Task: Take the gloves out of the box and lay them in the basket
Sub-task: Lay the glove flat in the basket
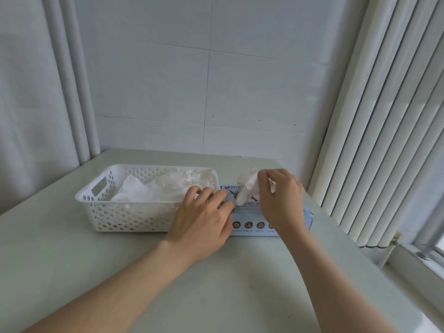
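Your right hand (281, 200) pinches a white glove (247, 188) with its fingers curled round it, and the glove sticks up out of the top of the blue box (249, 219), its lower end right at the hole. Your left hand (204, 222) rests on the left end of the box with its fingers spread loose, and it holds nothing. The white basket (115, 212) with little holes stands just left of the box on the pale table (216, 296), and more white gloves (153, 191) lie in a heap inside it.
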`<state>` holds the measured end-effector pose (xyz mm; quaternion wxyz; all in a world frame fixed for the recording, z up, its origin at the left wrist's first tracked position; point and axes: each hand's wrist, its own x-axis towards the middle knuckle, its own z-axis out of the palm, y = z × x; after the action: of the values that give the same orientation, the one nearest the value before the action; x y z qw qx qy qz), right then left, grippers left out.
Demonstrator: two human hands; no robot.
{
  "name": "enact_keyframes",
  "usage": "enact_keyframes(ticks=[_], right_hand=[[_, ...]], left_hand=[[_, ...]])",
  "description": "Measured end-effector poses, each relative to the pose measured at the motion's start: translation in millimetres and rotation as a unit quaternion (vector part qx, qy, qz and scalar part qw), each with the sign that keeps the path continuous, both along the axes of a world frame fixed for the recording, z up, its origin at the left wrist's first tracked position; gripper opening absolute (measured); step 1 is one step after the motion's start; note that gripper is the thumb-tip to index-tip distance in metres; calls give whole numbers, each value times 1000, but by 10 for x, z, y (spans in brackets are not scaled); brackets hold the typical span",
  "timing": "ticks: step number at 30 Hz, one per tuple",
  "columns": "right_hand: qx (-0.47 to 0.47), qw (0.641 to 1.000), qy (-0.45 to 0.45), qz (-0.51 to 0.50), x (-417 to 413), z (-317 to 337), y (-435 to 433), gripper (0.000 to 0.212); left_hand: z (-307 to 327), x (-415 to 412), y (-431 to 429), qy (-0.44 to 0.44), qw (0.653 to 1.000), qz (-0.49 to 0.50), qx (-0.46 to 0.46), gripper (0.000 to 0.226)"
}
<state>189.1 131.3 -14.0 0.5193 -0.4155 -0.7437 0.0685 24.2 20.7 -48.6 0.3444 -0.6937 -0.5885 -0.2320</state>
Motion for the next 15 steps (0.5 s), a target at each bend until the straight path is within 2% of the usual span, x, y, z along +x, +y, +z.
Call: enact_keyframes(ticks=[5, 7, 11, 15], right_hand=[[71, 990, 117, 29, -37, 130, -185, 31], [65, 985, 157, 37, -34, 200, -272, 33], [-17, 972, 227, 64, -41, 295, -344, 42], [-138, 932, 287, 173, -32, 343, -446, 22]], left_hand=[[-3, -4, -14, -31, 999, -11, -1, 28], [-7, -5, -12, -52, 998, -23, 12, 27], [51, 6, -37, -111, 992, -42, 49, 32], [154, 34, -99, -176, 983, -41, 30, 55]])
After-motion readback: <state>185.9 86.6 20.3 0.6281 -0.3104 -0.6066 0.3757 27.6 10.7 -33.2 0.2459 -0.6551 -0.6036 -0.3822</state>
